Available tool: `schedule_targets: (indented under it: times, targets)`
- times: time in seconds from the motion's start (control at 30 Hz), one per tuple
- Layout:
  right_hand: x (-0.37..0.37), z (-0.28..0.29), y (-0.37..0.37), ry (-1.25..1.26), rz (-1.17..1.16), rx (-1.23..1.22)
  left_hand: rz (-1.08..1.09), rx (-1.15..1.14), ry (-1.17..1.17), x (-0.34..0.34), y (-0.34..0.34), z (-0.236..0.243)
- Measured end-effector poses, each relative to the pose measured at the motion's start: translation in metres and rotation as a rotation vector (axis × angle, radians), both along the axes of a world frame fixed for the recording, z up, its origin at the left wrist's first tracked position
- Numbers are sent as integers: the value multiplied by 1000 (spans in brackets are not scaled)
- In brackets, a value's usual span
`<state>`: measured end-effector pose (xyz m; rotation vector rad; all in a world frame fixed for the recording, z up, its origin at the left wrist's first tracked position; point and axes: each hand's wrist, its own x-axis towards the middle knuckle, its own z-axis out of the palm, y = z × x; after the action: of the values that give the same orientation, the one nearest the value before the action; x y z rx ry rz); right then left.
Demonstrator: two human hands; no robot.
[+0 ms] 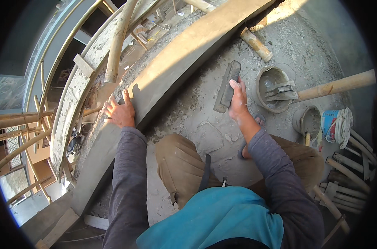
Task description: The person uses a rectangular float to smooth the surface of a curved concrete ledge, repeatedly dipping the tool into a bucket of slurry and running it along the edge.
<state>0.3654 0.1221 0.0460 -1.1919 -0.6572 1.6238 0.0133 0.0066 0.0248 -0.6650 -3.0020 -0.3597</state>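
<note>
My left hand (121,111) lies with its fingers spread on the top of a low, smooth-plastered wall (184,47) that runs diagonally past my knees. In my right hand (238,99) is a grey, mortar-stained plastering float (227,89), a long rectangular block gripped at its side, held above the floor and apart from the wall. The float's handle is mostly hidden. Right of that hand stands a mortar-crusted bucket (260,93) with trowel-like tools (281,90) lying across it.
A bamboo pole (337,85) reaches in beside the bucket. Farther right are a smaller bucket (296,122), a blue-and-white pail (330,124) and stacked wood (350,186). A short bamboo piece (257,45) lies on the gritty floor. Beyond the wall are bamboo scaffolding (22,120) and a drop.
</note>
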Motion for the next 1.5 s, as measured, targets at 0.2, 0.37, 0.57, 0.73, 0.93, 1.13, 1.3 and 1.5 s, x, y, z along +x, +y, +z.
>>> schedule_targets:
  times: [0.2,0.37,0.57,0.73,0.93,1.13,1.3,1.5]
  targets:
    - [-1,55,16,-1240,470,733,40,-55,60,1,2,-9]
    - [-53,45,5,-1440,675,1005,43,-33,-20,7,8,1]
    - [-102,36,-16,-1434,847,1072,42,-51,-31,6,5,1]
    - [-101,24,42,-1490,715,1051,58,-54,-4,3,-1,-3]
    - [-73,38,214,-1926,510,608,30,-35,28,5,6,-2]
    - [-85,39,141,-1594,544,920,47,-89,33,2,-1,-2]
    - [-105,34,40,-1384,846,1059,34,-113,26,-1,-3,-9]
    - [-54,71,179,-1785,594,516,-7,-122,-22,5,10,-6]
